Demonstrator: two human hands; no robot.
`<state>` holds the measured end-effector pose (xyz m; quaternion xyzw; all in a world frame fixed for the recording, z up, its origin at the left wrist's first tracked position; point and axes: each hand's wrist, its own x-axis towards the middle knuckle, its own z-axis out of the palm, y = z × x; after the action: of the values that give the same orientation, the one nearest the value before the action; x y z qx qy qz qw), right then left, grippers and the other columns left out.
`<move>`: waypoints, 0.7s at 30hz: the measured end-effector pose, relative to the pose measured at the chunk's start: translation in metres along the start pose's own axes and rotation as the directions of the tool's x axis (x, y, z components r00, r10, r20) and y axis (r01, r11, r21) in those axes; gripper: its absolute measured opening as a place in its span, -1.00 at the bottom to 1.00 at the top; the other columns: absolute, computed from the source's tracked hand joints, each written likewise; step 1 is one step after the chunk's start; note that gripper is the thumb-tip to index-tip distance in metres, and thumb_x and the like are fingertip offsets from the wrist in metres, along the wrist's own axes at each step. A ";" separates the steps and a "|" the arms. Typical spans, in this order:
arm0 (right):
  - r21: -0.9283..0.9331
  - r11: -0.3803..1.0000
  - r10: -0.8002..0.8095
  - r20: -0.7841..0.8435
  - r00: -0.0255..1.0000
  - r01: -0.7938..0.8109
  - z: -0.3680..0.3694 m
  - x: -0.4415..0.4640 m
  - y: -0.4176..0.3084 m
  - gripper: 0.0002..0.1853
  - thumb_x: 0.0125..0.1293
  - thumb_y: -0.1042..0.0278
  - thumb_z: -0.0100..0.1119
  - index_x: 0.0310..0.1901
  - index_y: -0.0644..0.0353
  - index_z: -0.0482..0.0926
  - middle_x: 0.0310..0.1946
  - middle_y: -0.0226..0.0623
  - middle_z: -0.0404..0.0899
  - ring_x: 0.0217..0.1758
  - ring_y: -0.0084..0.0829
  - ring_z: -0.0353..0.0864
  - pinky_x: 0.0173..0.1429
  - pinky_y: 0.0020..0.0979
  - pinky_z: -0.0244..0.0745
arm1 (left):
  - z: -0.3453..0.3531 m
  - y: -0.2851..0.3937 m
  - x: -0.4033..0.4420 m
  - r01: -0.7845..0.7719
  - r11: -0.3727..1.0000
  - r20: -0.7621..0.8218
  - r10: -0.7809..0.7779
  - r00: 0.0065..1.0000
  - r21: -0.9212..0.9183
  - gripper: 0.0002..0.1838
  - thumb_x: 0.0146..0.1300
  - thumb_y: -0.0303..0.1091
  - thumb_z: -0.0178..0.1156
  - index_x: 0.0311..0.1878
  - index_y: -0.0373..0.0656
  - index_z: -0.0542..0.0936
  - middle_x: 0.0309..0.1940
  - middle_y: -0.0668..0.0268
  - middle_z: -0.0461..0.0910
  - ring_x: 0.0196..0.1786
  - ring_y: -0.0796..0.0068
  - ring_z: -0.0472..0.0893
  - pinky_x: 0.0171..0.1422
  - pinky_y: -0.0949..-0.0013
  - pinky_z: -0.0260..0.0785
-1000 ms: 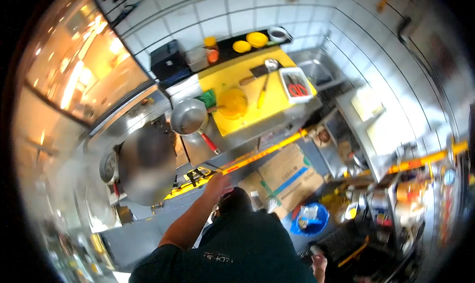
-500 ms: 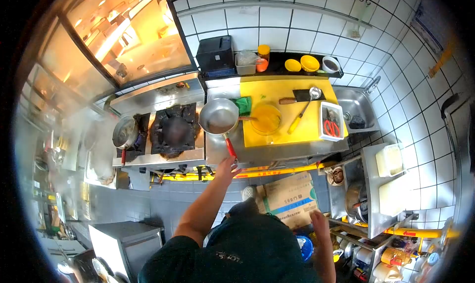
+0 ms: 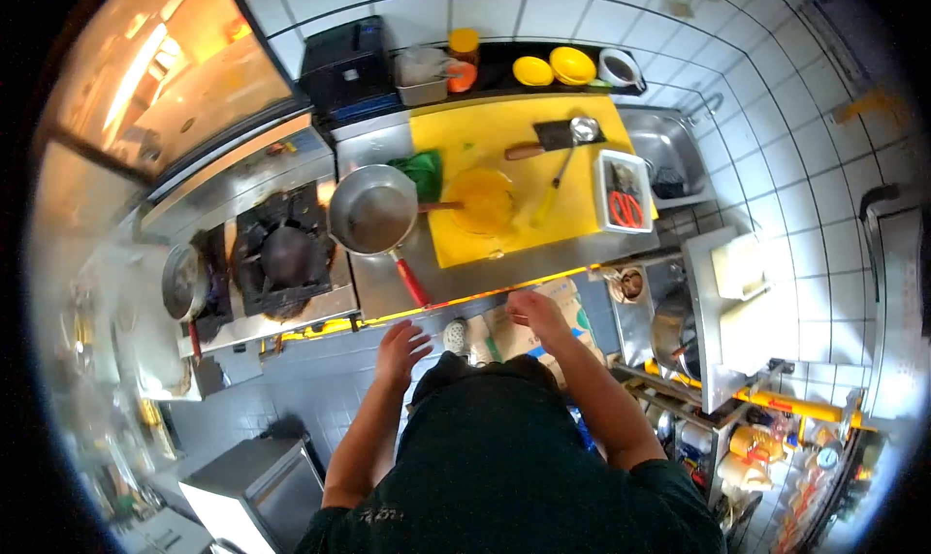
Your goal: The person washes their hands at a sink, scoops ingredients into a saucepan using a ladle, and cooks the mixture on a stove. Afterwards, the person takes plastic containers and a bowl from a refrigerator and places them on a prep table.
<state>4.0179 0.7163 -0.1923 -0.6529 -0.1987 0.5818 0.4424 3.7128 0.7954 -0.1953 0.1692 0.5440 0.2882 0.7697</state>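
My left hand (image 3: 401,352) is in front of the counter with its fingers spread and nothing in it. It is just below the red handle (image 3: 411,281) of a metal saucepan (image 3: 373,210), not touching it. The pan stands on the steel counter, a little dark residue or liquid inside. My right hand (image 3: 536,314) is at the counter's front edge, fingers curled, no object visible in it. On the yellow cutting board (image 3: 461,132) are a bowl of yellow liquid (image 3: 482,203), a ladle (image 3: 584,129) with a yellow handle and a wooden-handled cleaver (image 3: 525,152).
A gas burner (image 3: 291,253) and a second pan (image 3: 184,283) are to the left. A green cloth (image 3: 420,176) lies behind the saucepan. A white tray (image 3: 623,227) holds red-handled scissors (image 3: 626,208). The sink (image 3: 669,142) is at the right; yellow bowls (image 3: 572,65) stand on the back shelf.
My left hand has let go of the saucepan's red handle and drawn back from it. My right hand has come up from low on the right to the counter's front. The view has shifted.
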 end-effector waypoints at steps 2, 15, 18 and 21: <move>0.450 0.893 0.095 -0.165 0.982 -0.011 -0.035 0.004 0.004 -0.67 0.45 0.17 0.13 -0.02 0.32 0.58 -0.18 -0.22 0.64 -0.10 -0.30 0.69 0.05 -0.33 0.63 | -0.007 0.001 -0.016 0.028 0.999 0.023 -0.028 0.999 0.023 -0.55 0.37 -0.34 0.19 0.25 -0.34 0.43 -0.04 0.06 0.60 -0.03 0.10 0.67 0.03 0.15 0.61; 0.821 0.503 0.150 -0.389 0.909 0.269 -0.254 0.105 -0.041 -0.59 0.51 0.07 0.03 0.17 0.23 0.44 -0.03 -0.12 0.59 0.02 -0.14 0.64 0.15 -0.04 0.64 | 0.120 -0.002 -0.027 -0.098 0.887 0.201 0.006 0.980 0.452 -0.63 0.41 -0.36 0.15 0.19 -0.36 0.49 0.00 0.10 0.61 -0.03 0.28 0.66 0.02 0.28 0.57; 0.799 0.580 0.150 -0.298 0.943 0.161 -0.279 0.147 -0.025 -0.65 0.53 0.03 -0.01 0.19 -0.03 0.53 0.02 -0.36 0.65 -0.03 -0.32 0.69 0.03 -0.20 0.72 | 0.179 -0.009 -0.031 -0.145 0.850 0.224 0.032 0.974 0.506 -0.62 0.42 -0.35 0.14 0.21 -0.36 0.47 0.01 0.09 0.60 -0.02 0.27 0.65 0.05 0.27 0.57; 0.835 0.526 0.049 -0.220 0.974 0.162 -0.290 0.180 0.015 -0.63 0.48 -0.01 0.08 0.13 0.06 0.53 -0.05 -0.27 0.64 -0.14 -0.29 0.70 -0.10 -0.23 0.72 | 0.221 -0.025 -0.025 -0.151 0.815 0.245 0.011 0.969 0.560 -0.63 0.45 -0.35 0.12 0.22 -0.35 0.46 0.02 0.07 0.59 0.00 0.26 0.65 0.08 0.26 0.56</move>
<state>4.3298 0.7474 -0.3295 -0.4076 0.1373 0.5154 0.7413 3.9198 0.7720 -0.1131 0.4485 0.5048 0.1218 0.7274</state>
